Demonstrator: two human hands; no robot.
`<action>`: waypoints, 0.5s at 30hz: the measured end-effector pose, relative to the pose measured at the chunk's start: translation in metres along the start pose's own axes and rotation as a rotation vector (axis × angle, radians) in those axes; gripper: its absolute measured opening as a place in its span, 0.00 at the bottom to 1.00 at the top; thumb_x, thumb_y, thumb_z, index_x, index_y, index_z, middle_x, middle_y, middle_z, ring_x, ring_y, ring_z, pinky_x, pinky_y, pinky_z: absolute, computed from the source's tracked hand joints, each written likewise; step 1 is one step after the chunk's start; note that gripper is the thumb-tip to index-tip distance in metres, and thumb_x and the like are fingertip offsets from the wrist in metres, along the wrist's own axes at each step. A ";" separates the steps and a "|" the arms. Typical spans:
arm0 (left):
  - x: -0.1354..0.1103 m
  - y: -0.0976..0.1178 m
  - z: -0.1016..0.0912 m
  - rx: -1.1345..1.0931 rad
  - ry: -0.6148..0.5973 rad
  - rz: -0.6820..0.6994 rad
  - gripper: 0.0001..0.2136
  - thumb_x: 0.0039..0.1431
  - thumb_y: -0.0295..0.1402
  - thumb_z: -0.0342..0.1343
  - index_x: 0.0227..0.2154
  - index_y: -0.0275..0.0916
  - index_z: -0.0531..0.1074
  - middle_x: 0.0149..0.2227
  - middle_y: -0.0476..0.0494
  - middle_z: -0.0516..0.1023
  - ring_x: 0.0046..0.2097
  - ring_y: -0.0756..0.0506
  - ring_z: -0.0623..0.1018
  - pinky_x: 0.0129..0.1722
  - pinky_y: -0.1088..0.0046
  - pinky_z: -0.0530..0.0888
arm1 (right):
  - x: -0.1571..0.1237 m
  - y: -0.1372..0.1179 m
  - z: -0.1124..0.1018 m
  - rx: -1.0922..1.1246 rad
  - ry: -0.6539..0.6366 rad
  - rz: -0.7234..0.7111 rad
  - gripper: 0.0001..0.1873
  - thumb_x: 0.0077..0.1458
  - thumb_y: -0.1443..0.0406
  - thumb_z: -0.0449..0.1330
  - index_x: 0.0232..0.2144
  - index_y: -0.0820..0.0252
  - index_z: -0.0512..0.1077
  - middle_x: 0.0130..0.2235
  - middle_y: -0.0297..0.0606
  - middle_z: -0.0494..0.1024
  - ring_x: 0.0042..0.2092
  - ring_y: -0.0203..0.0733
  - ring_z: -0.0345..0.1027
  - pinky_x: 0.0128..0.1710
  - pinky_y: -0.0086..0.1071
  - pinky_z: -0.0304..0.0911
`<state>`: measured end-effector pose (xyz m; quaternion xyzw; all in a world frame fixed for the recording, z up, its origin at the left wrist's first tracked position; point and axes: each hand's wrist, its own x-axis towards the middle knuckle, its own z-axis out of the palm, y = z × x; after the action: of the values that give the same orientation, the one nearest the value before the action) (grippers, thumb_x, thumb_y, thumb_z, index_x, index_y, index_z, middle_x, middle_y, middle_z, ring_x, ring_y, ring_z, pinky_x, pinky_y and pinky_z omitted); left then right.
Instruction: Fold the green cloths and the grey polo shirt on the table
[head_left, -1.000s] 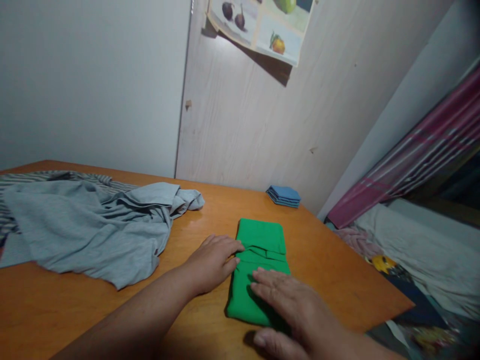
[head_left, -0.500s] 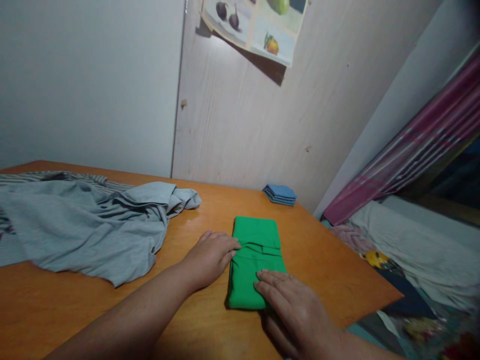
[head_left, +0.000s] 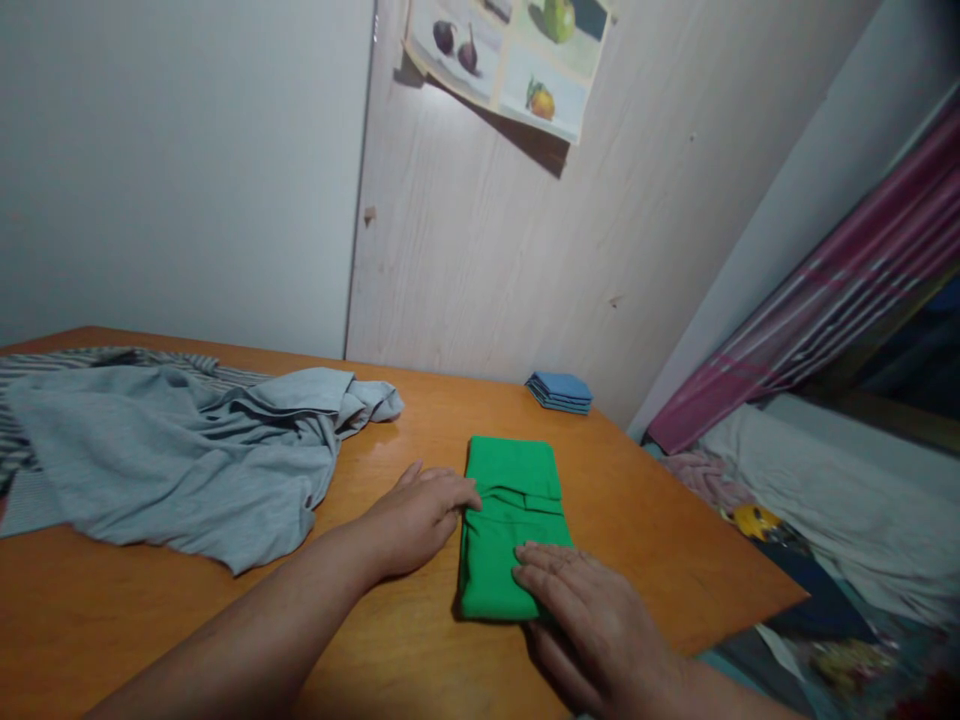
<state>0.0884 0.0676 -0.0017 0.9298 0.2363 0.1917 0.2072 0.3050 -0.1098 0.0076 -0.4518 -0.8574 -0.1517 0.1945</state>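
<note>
A folded green garment (head_left: 510, 580) lies as a narrow rectangle on the table, with creases and a slit-like fold across its middle. My left hand (head_left: 424, 515) rests beside its left edge, palm down; the fingertips touch the creased part of that edge. My right hand (head_left: 600, 620) is over the near right corner, its fingers stretched out on the cloth and its thumb lower down by the near edge. Both hands look open, laid against the fabric rather than wrapped round it.
On the left of the orange wooden table (head_left: 375, 630) a loose grey garment (head_left: 187, 460) covers part of a striped one (head_left: 142, 358). A small folded blue cloth stack (head_left: 561, 390) sits at the back right. Beyond the table's right edge are a pink curtain (head_left: 795, 310) and white bedding (head_left: 832, 500).
My left hand's fingertips have shifted slightly down along the green garment's left edge. My right hand and the garment stay almost in place; the view tilts up a little.
</note>
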 end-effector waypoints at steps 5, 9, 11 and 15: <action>-0.003 0.007 -0.005 0.063 -0.047 0.036 0.21 0.56 0.28 0.54 0.52 0.54 0.72 0.62 0.48 0.71 0.63 0.37 0.67 0.65 0.38 0.49 | 0.010 0.010 -0.020 0.151 -0.062 0.068 0.19 0.61 0.69 0.54 0.55 0.57 0.66 0.49 0.46 0.80 0.47 0.46 0.75 0.46 0.38 0.71; -0.004 0.020 -0.009 0.043 -0.035 0.058 0.13 0.55 0.37 0.60 0.44 0.51 0.75 0.51 0.48 0.78 0.56 0.37 0.72 0.64 0.39 0.51 | 0.032 0.023 -0.051 0.378 -0.239 0.247 0.11 0.63 0.65 0.55 0.47 0.55 0.72 0.40 0.37 0.80 0.39 0.40 0.73 0.40 0.32 0.67; -0.003 0.025 -0.008 0.036 -0.020 0.068 0.08 0.57 0.39 0.60 0.40 0.48 0.75 0.44 0.49 0.78 0.51 0.39 0.74 0.63 0.42 0.54 | 0.044 0.035 -0.064 0.549 -0.306 0.363 0.09 0.63 0.63 0.55 0.43 0.56 0.74 0.35 0.34 0.78 0.35 0.37 0.70 0.35 0.29 0.65; -0.001 0.030 -0.005 0.024 0.030 0.045 0.07 0.61 0.38 0.56 0.32 0.42 0.72 0.35 0.48 0.76 0.44 0.42 0.73 0.55 0.56 0.65 | 0.069 0.072 -0.073 0.898 -0.399 0.655 0.13 0.58 0.57 0.61 0.41 0.59 0.73 0.32 0.32 0.76 0.29 0.34 0.67 0.26 0.25 0.61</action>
<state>0.0964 0.0445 0.0169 0.9343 0.2205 0.2075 0.1882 0.3442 -0.0529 0.1104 -0.5861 -0.6736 0.3820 0.2383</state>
